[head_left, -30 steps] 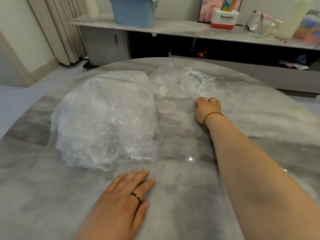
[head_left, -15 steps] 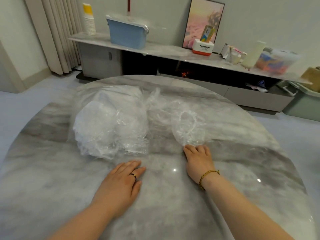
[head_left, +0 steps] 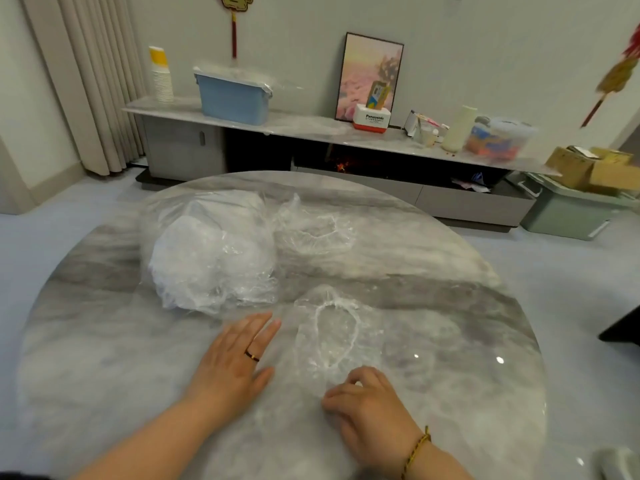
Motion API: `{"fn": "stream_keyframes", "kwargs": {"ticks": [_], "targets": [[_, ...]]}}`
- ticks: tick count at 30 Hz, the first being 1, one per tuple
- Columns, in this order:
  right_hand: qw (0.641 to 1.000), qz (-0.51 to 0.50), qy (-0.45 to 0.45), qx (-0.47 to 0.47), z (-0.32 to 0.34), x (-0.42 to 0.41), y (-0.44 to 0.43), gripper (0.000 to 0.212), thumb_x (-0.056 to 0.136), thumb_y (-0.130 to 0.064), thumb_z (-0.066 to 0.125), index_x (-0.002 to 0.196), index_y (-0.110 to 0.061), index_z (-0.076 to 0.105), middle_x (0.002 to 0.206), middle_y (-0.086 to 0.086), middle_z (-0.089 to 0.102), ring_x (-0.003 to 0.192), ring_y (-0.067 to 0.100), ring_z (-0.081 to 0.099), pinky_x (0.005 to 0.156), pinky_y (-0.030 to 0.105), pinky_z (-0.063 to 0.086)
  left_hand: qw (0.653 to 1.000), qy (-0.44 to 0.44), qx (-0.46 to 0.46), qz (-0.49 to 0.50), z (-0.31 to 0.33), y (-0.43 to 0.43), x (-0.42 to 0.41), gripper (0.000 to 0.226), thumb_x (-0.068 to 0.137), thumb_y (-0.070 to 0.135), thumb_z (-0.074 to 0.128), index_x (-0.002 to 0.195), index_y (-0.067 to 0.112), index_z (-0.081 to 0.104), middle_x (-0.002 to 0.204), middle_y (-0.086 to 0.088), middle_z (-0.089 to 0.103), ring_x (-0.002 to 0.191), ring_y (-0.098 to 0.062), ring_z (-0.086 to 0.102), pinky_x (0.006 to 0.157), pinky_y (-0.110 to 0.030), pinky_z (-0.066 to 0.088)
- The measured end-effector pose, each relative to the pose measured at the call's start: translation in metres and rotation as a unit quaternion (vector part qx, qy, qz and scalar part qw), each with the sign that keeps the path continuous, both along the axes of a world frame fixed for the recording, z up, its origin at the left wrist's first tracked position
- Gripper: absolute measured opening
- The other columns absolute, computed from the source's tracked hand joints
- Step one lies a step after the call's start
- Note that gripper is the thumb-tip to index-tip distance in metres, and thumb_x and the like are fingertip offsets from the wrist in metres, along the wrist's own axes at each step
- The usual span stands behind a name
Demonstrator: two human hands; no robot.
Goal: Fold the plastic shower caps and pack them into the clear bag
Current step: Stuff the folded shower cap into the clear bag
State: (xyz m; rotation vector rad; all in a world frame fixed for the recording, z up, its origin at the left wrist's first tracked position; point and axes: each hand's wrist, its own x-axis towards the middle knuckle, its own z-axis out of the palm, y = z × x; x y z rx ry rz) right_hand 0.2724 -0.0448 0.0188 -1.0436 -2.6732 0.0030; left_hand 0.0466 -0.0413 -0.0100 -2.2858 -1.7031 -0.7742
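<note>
Head view, stock as it stands. Table [head_left: 450,306]: round, grey marble top, carrying everything below. Clear bag [head_left: 207,254]: far left of centre, lying on its side, bulging with crumpled white film; by the look of it you have a good share of caps inside, though no count can be read through the plastic. Far shower cap [head_left: 313,233]: loose, just right of the bag and touching it, open and unfolded, its gathered rim showing. Near shower cap [head_left: 332,336]: spread flat close to you, its elastic rim a white oval facing up, not yet folded. Your left hand [head_left: 232,362]: flat on the table with fingers straight and together, just left of the near shower cap, holding nothing. Your right hand [head_left: 367,407]: fingers curled at that cap's near edge, seemingly pinching the thin film, though the clear plastic makes the hold hard to confirm. Status, as a judgement: part packed. Outstanding: fold the near cap, fold the far one, and put both into the bag.
</note>
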Motion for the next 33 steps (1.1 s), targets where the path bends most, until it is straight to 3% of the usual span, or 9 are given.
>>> {"fn": "stream_keyframes", "kwargs": {"ticks": [3,7,9,11,14,20,24,27,33], "targets": [[0.995,0.021,0.069,-0.068,0.001,0.001,-0.009,0.034,0.062,-0.03,0.048,0.096,-0.033,0.052,0.085,-0.02,0.064,0.084,0.002,0.043,0.081,0.012,0.037,0.994,0.06,-0.024,-0.085,0.009,-0.009,0.025,0.072,0.067,0.037,0.043,0.137,0.023,0.037,0.125,0.0,0.053,0.131,-0.016,0.03,0.11,-0.025,0.009],[0.993,-0.042,0.018,-0.112,0.006,0.008,-0.011,0.051,0.057,-0.046,0.04,0.105,-0.029,0.044,0.104,-0.01,0.061,0.103,0.003,0.051,0.096,0.013,0.039,0.982,0.128,-0.092,-0.102,0.021,-0.007,0.031,0.034,0.066,0.035,0.038,0.06,0.032,0.071,0.086,0.014,0.071,0.095,-0.011,0.067,0.104,-0.026,0.011],[0.983,-0.069,-0.026,-0.165,0.01,0.01,-0.008,0.079,0.059,-0.05,0.037,0.133,-0.021,0.032,0.139,0.001,0.042,0.131,0.014,0.037,0.113,0.025,0.011,0.983,0.131,-0.082,-0.1,0.015,-0.009,0.021,0.035,0.068,0.033,0.035,0.049,0.033,0.065,0.076,0.023,0.067,0.087,-0.005,0.068,0.107,-0.022,0.009],[0.98,-0.088,-0.052,-0.172,0.012,0.009,-0.006,0.092,0.058,-0.055,0.029,0.144,-0.023,0.02,0.149,-0.005,0.023,0.139,0.009,0.021,0.115,0.026,-0.001,0.987,0.109,-0.062,-0.105,0.018,-0.013,0.012,0.032,0.07,0.032,0.036,0.051,0.031,0.062,0.069,0.03,0.062,0.085,0.003,0.066,0.108,-0.015,0.007],[0.989,-0.096,-0.044,-0.103,0.006,0.005,-0.002,0.064,0.055,-0.051,0.036,0.115,-0.029,0.045,0.11,-0.014,0.063,0.102,0.003,0.06,0.097,0.026,0.046,0.991,0.035,-0.042,-0.122,0.036,-0.021,0.007,0.028,0.074,0.03,0.038,0.057,0.029,0.061,0.068,0.026,0.063,0.083,0.008,0.056,0.098,-0.013,0.024],[0.988,-0.076,0.07,-0.115,0.005,-0.009,0.0,0.024,0.066,-0.025,0.043,0.072,-0.031,0.065,0.068,-0.019,0.063,0.066,-0.002,0.055,0.059,0.0,0.039,0.945,-0.189,-0.26,-0.056,0.055,-0.041,0.009,0.024,0.068,0.063,0.027,0.083,0.046,0.036,0.074,0.02,0.056,0.075,0.001,0.052,0.071,-0.011,0.037],[0.972,-0.128,0.057,-0.188,0.012,-0.004,0.015,0.019,0.09,-0.015,0.044,0.098,-0.019,0.061,0.085,-0.007,0.058,0.078,0.007,0.048,0.057,0.008,0.031,0.927,-0.14,-0.331,-0.106,0.05,-0.037,0.008,0.088,0.036,0.086,0.043,0.115,0.058,0.016,0.113,0.044,0.022,0.104,0.024,0.03,0.083,0.009,0.019],[0.954,-0.17,0.074,-0.237,0.015,-0.003,0.021,0.014,0.093,-0.018,0.043,0.086,-0.025,0.053,0.079,-0.006,0.056,0.076,0.011,0.05,0.064,0.019,0.037,0.937,-0.068,-0.325,-0.109,0.041,-0.027,0.005,0.092,0.048,0.071,0.041,0.134,0.04,0.03,0.122,0.033,0.025,0.121,0.011,0.028,0.088,0.009,0.009],[0.92,-0.245,0.099,-0.289,0.024,0.001,0.027,0.036,0.092,-0.018,0.048,0.058,-0.029,0.048,0.063,-0.004,0.057,0.063,0.008,0.054,0.06,0.014,0.04,0.902,-0.253,-0.348,-0.027,0.03,-0.016,-0.003,0.022,0.085,0.015,0.062,0.077,0.036,0.061,0.074,0.027,0.064,0.075,0.007,0.059,0.076,-0.009,0.044]]}}
